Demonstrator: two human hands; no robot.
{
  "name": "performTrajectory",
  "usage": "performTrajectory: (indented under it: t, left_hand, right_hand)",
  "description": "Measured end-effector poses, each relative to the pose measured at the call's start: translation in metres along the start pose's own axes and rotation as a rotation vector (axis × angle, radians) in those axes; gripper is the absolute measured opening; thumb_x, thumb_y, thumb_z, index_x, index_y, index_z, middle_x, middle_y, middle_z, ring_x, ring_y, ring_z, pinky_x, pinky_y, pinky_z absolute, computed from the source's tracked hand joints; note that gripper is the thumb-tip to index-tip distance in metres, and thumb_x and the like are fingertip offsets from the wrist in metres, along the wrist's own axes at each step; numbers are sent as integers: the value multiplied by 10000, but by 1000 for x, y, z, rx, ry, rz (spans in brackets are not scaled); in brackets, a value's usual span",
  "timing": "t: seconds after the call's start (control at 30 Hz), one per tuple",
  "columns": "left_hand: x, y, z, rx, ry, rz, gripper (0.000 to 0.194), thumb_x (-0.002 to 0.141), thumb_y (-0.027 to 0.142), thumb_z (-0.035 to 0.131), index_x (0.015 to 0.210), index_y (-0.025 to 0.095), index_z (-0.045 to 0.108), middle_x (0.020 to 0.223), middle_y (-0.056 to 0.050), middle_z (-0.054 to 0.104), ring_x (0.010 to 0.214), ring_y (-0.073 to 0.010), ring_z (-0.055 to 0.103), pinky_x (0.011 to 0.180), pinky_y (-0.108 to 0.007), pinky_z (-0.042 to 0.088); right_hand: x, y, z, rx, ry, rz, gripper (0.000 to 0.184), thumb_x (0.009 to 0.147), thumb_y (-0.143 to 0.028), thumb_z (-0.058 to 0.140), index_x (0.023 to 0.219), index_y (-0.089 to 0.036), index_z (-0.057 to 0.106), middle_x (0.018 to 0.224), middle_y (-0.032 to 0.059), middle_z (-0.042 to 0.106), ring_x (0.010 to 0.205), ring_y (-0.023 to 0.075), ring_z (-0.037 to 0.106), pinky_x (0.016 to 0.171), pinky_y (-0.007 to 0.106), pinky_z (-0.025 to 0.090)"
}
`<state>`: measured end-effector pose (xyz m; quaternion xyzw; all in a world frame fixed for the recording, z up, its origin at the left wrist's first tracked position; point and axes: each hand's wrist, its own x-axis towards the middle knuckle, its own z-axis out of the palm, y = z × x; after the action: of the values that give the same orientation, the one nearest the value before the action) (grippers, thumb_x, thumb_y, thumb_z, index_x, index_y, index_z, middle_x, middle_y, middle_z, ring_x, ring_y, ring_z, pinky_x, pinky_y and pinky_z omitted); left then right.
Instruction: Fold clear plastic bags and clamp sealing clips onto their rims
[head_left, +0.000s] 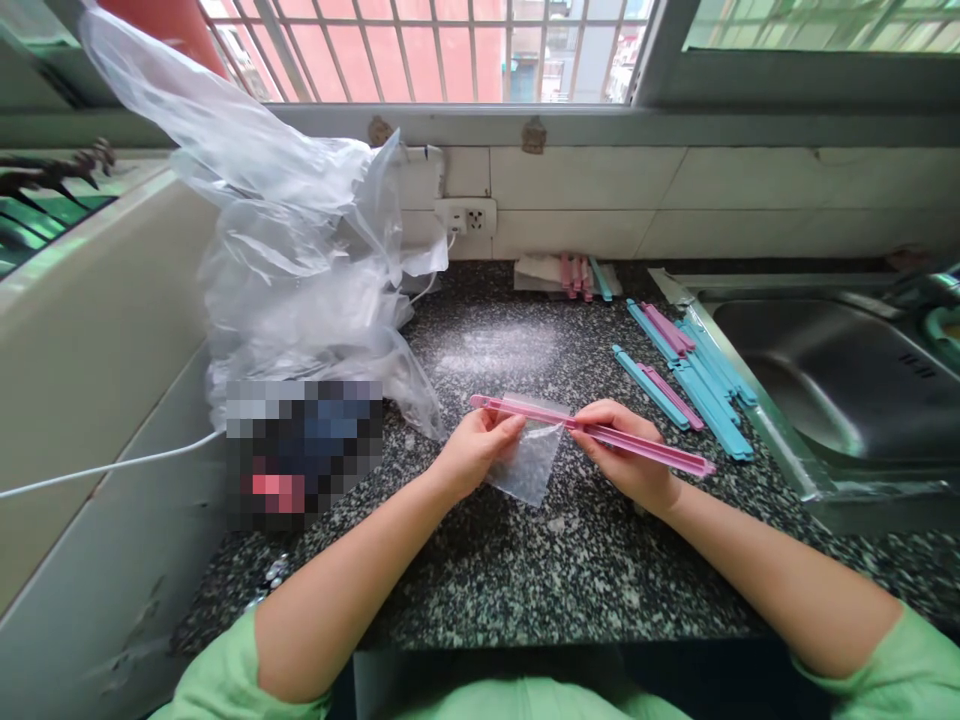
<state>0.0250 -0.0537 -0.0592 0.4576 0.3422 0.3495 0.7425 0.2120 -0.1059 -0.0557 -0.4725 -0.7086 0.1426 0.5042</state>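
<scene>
A long pink bag-sealing clip [649, 447] stretches across both hands above the counter, slanting down to the right. My left hand [481, 445] is closed, pinching the clip's left part together with a small clear plastic bag [531, 465]. The bag's top edge meets the clip, and the rest of it hangs below. Around the middle of the clip, beside the bag, the fingers of my right hand [626, 460] are closed. Whether the clip is latched over the bag, I cannot tell.
Several blue clips [709, 410] and pink clips [670, 328] lie right, beside a metal sink [810, 370]. More pink clips [576, 277] rest on packaging by the wall. A large clear plastic bag [307, 270] stands left, near a pixelated dark object [315, 440] and white cable [112, 466].
</scene>
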Motion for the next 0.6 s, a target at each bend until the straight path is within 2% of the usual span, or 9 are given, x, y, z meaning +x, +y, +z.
performTrajectory:
  t: [0.4, 0.6]
  left_hand:
    - [0, 3, 1, -112, 110, -57, 302, 551, 366, 722, 545, 142, 520, 456, 49, 439, 454, -65, 390, 486, -218, 320]
    - [0, 1, 3, -135, 176, -16, 281, 550, 329, 709, 501, 140, 507, 454, 51, 429, 465, -62, 380, 492, -217, 313]
  right_hand:
    - [0, -1, 0, -6, -57, 5, 64, 786, -181, 593, 846, -204, 588, 778, 32, 631, 705, 138, 606, 643, 273, 510]
    - [-1, 0, 1, 22, -47, -5, 71, 794, -189, 578, 861, -207, 593, 790, 42, 638, 735, 161, 605, 681, 319, 523]
